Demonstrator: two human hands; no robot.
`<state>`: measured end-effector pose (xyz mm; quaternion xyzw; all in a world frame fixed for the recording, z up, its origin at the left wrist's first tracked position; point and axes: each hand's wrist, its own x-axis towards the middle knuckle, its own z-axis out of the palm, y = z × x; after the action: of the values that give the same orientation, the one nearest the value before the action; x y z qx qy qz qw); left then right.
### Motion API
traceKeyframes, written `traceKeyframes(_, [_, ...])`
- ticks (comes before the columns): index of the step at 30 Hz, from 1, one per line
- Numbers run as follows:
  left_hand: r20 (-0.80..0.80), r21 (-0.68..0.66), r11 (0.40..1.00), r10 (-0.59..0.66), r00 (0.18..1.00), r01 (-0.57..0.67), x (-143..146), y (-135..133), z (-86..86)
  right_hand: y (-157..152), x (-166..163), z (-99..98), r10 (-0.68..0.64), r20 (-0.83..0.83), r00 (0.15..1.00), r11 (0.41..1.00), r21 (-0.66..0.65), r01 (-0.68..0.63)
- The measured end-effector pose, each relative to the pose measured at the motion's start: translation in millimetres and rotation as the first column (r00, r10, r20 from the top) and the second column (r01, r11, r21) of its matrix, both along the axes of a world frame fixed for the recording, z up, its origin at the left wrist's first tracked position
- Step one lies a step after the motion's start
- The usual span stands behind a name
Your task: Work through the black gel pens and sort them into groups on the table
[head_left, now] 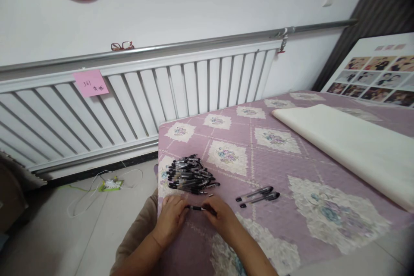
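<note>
My left hand (170, 217) and my right hand (222, 216) rest on the purple quilted bedspread (258, 168) near its front left corner. Together they pinch one black pen (198, 208) between their fingertips, the left at one end, the right at the other. Just beyond the hands lies a heap of several black pens (189, 174). To the right, two capped pens (258, 194) lie side by side, apart from the heap.
A white folded roll (349, 146) lies across the bed at the right. A photo board (375, 73) leans at the far right. A white radiator (129, 95) with a pink note (91, 83) lines the wall. Cables and a small green device (110, 185) lie on the floor.
</note>
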<state>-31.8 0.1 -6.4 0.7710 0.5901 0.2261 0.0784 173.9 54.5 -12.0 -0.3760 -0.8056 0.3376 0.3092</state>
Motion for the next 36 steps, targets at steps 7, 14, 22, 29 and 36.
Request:
traceKeyframes(7, [0.029, 0.001, 1.0, -0.009, 1.0, 0.009, -1.2, -0.4, -0.7, -0.5, 0.8, 5.4, -0.02, 0.092, 0.996, 0.999, 0.042, 0.016])
traceKeyframes(14, [0.034, -0.004, 1.0, -0.015, 0.999, 0.015, -0.2, 0.1, 0.4, -2.8, 0.7, 16.4, -0.018, 0.279, 0.96, 0.99, 0.139, -0.021])
traceKeyframes(22, [0.031, 0.006, 1.0, -0.011, 0.999, 0.011, -0.2, 0.4, -1.0, -3.1, -1.6, 18.6, -0.092, 0.245, 0.965, 0.983, 0.176, 0.049])
traceKeyframes(29, [0.033, -0.005, 1.0, -0.011, 0.999, 0.011, -0.2, 0.9, -2.0, -2.3, -2.1, 20.2, -0.127, 0.288, 0.949, 0.977, 0.2, 0.07])
traceKeyframes(36, [0.035, 0.001, 1.0, -0.009, 0.999, 0.009, -0.6, 1.0, -1.5, -3.8, -3.4, 22.7, -0.128, 0.325, 0.937, 0.98, 0.185, 0.07])
